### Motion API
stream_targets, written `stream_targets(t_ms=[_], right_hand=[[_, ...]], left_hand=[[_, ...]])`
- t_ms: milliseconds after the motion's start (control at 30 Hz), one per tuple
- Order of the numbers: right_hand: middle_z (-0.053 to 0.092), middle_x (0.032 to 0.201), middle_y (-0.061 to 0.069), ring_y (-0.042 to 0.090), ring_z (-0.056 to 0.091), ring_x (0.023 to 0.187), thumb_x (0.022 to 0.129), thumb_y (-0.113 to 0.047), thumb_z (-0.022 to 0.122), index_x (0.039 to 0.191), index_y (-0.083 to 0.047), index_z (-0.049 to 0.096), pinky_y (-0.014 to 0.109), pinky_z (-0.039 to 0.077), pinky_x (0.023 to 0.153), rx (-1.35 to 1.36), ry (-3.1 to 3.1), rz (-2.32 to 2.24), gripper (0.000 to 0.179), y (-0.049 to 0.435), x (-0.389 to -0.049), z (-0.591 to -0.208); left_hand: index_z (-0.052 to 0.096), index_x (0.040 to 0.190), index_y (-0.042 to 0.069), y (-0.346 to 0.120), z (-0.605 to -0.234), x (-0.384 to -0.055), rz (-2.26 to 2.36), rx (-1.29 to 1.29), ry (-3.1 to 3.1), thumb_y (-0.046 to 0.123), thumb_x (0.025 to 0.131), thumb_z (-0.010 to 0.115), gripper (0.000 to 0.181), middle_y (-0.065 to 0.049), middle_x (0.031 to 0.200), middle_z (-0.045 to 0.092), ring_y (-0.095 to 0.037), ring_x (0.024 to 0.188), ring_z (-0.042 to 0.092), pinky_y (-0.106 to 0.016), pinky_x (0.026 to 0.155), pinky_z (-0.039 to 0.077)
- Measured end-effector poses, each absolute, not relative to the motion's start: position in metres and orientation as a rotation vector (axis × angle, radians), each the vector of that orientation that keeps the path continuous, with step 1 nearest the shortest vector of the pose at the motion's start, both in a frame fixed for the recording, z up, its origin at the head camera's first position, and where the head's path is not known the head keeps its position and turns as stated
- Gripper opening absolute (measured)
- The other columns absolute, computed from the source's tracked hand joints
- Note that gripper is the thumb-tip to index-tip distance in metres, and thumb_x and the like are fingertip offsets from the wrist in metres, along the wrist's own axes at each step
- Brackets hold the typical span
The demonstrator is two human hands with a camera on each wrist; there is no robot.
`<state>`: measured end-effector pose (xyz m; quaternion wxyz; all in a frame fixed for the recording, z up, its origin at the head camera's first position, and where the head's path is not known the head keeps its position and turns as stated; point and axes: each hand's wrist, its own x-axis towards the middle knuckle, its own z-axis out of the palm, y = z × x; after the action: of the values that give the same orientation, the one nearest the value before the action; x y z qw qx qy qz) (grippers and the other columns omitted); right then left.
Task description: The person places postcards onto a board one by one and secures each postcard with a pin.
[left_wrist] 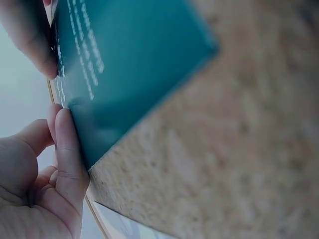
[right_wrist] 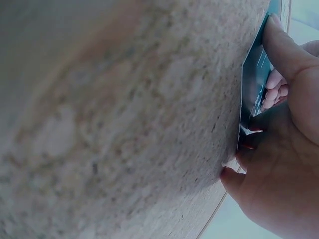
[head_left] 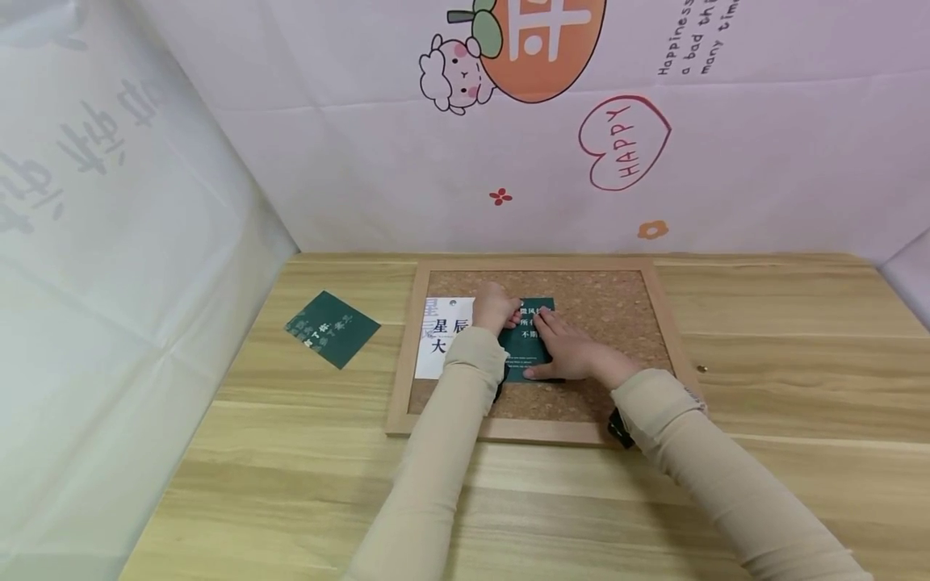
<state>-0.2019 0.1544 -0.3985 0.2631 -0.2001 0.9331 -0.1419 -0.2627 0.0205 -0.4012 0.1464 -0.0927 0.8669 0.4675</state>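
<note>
In the head view, a dark green card point(head_left: 529, 349) with white writing lies on the cork board point(head_left: 603, 323). My left hand point(head_left: 494, 309) is at its upper left, with the fingers bent against the card near its top edge; anything between those fingertips is hidden. My right hand point(head_left: 574, 349) rests on the card's right side, fingers extended and thumb spread toward the lower edge. Left of the green card is a white card point(head_left: 436, 355) with dark characters and a small round tack point(head_left: 453, 303) at its top. My left hand and forearm cover part of the white card.
The board's pale wooden frame point(head_left: 541, 431) surrounds the cork on the wooden table point(head_left: 291, 468). Another green card point(head_left: 333, 329) lies turned on the table to the left. A small brass-coloured tack point(head_left: 701, 369) sits just right of the frame. A printed white cloth point(head_left: 363, 161) hangs behind.
</note>
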Motion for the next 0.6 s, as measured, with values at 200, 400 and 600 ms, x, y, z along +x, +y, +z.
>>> stream_targets(t_ms=[200,400,600], right_hand=[[-0.006,0.158,0.027,0.043,-0.001,0.147,0.092,-0.045,0.059,0.150,0.008,0.003,0.059,0.011,0.118,-0.537,2.516,-0.405,0.097,0.1548,-0.2027,-0.3993],[-0.007,0.158,0.027,0.044,-0.002,0.147,0.092,-0.045,0.059,0.150,0.008,0.002,0.060,0.011,0.118,-0.533,2.512,-0.425,0.097,0.1549,-0.2027,-0.3969],[-0.005,0.158,0.029,0.045,-0.001,0.147,0.092,-0.043,0.060,0.150,0.010,0.004,0.061,0.011,0.117,-0.550,2.520,-0.450,0.096,0.1561,-0.2025,-0.3962]], left_hand=[[0.065,0.112,-0.005,0.0204,-0.4007,-0.2623,1.316,-0.243,2.512,0.011,0.095,0.057,0.025,-0.001,0.055,0.054,-0.004,0.040,0.049,-0.015,0.043,0.048],[0.069,0.104,-0.005,0.0188,-0.4005,-0.2654,1.286,-0.252,2.485,0.014,0.096,0.056,0.024,0.002,0.052,0.053,-0.003,0.039,0.049,-0.013,0.041,0.043],[0.060,0.122,-0.004,0.0174,-0.4041,-0.2676,1.385,-0.296,2.377,0.015,0.097,0.055,0.032,0.001,0.054,0.053,-0.004,0.041,0.050,-0.013,0.041,0.043]])
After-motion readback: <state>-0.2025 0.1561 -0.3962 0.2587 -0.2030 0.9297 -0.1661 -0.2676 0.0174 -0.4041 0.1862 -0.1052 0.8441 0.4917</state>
